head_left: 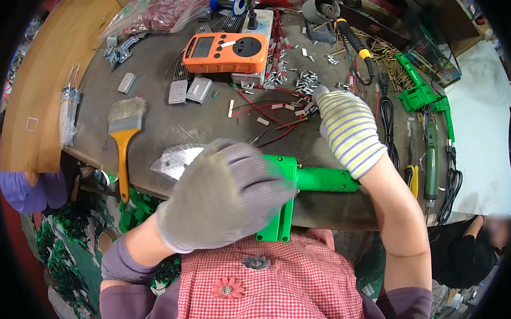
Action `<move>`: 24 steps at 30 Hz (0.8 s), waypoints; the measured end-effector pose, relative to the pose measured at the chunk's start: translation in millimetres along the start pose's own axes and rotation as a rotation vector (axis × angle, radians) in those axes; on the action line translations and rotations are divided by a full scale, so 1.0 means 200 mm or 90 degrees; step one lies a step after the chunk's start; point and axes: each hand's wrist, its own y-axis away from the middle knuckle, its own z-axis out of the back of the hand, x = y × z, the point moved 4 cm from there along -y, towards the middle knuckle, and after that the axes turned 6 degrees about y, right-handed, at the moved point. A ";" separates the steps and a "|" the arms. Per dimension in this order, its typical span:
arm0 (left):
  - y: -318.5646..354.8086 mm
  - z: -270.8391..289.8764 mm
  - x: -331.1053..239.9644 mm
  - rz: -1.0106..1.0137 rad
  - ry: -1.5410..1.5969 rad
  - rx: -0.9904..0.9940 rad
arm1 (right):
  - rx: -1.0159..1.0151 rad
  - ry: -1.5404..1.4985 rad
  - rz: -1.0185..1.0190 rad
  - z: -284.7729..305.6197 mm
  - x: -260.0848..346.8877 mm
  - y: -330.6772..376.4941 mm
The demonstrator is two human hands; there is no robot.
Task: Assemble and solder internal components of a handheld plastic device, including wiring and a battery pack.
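Observation:
A green plastic tool housing (280,220) with a round handle (326,180) pointing right lies at the table's near edge, against my apron. My left hand (226,194), in a grey glove, is closed over its left side; the fingers are slightly blurred and hide part of it. Farther off, my right hand (350,125), in a striped glove, reaches to the small silver screws (307,82). Its fingertips are drawn together at the edge of that pile, and whatever they pinch is hidden. Red and black wires (265,111) with small white tabs lie beside it.
An orange meter (225,52) stands beyond the wires, near a soldering iron (353,38). A yellow-handled brush (125,136) lies left. At right are a green electric screwdriver (431,153), black cables (387,121), green housing parts (416,95) and long brass screws (395,64). Other people sit at both sides.

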 end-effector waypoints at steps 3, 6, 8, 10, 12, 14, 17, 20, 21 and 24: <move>-0.18 -0.12 -0.04 0.050 -0.102 0.068 | -0.059 -0.071 0.012 0.08 -0.04 0.07; -0.26 -0.32 0.00 0.118 -0.170 0.146 | 0.109 -0.542 -0.180 0.22 -0.15 0.24; -0.28 -0.36 0.01 0.152 -0.134 0.211 | 0.263 -0.766 -0.263 0.22 -0.17 0.35; -0.30 -0.39 0.01 0.202 -0.102 0.294 | 0.278 -0.715 -0.224 0.21 -0.20 0.38; -0.29 -0.38 0.00 0.186 -0.098 0.270 | 0.280 -0.645 -0.157 0.23 -0.20 0.40; -0.29 -0.38 0.00 0.180 -0.099 0.249 | 0.294 -0.633 -0.121 0.22 -0.20 0.39; -0.31 -0.38 -0.01 0.187 -0.092 0.290 | 0.253 -0.561 -0.006 0.17 -0.22 0.38; -0.28 -0.39 0.01 0.193 -0.093 0.267 | 0.267 -0.586 -0.053 0.25 -0.23 0.38; -0.27 -0.38 0.01 0.197 -0.094 0.259 | 0.161 -0.564 -0.134 0.28 -0.29 0.44; -0.26 -0.37 0.00 0.181 -0.081 0.233 | -0.236 -0.348 -0.502 0.32 -0.66 0.73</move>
